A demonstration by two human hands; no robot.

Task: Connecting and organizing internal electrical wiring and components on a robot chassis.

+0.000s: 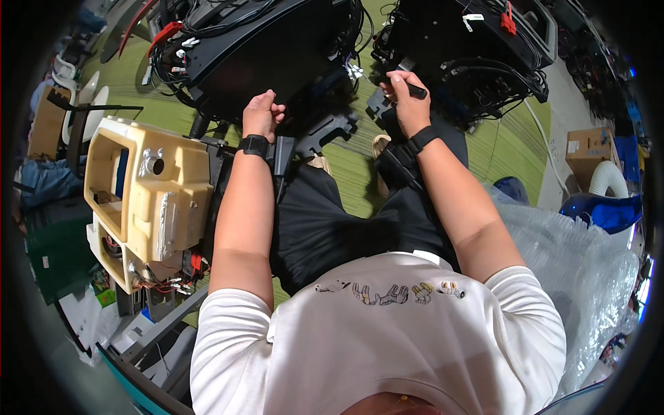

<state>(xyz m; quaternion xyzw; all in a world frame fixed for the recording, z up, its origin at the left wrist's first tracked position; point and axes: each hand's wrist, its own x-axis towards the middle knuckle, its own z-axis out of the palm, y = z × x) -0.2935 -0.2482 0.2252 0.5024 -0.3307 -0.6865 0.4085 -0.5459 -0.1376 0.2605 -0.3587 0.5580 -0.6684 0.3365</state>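
Observation:
My left hand (pixel 263 114) is closed, its fingers curled, in front of a large black machine housing (pixel 259 59). Whatever may be inside those fingers is hidden. My right hand (pixel 409 104) grips a short black rod-shaped thing (pixel 417 91) whose end sticks out past the knuckles. That hand is by the lower left side of a second black housing (pixel 443 59), where cables bunch. Dark grey brackets (pixel 325 133) lie low between my hands, near my feet. Each wrist wears a black strap with a dark box attached.
A cream-yellow moulded shell (pixel 187 173) with loose wires stands at my left. Bubble wrap (pixel 581 270) lies at my right, with a cardboard box (pixel 588 149) and a white ribbed hose (pixel 611 178) beyond it. Cables (pixel 505 72) hang around the right housing. The floor (pixel 498 159) is green.

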